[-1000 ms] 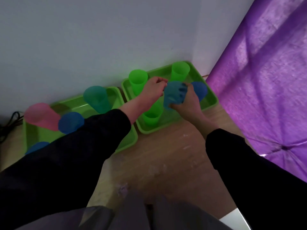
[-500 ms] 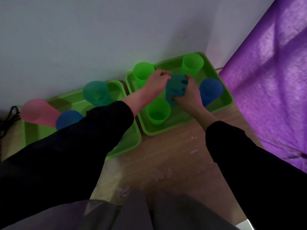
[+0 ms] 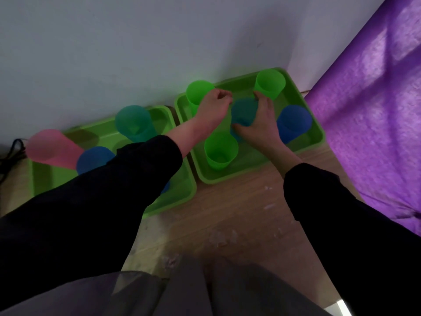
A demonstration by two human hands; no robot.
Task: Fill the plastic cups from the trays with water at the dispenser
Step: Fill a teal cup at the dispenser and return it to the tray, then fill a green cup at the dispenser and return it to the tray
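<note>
head view: right hand (image 3: 262,125) grips upright teal cup (image 3: 243,110).

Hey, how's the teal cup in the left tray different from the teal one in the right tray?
The left-tray teal cup stands free and untouched; the right-tray teal cup is gripped by the right hand, with the left hand curled beside it. The left-tray cup's open mouth shows fully; the right-tray cup is mostly hidden by the hands. Both are teal.
</note>
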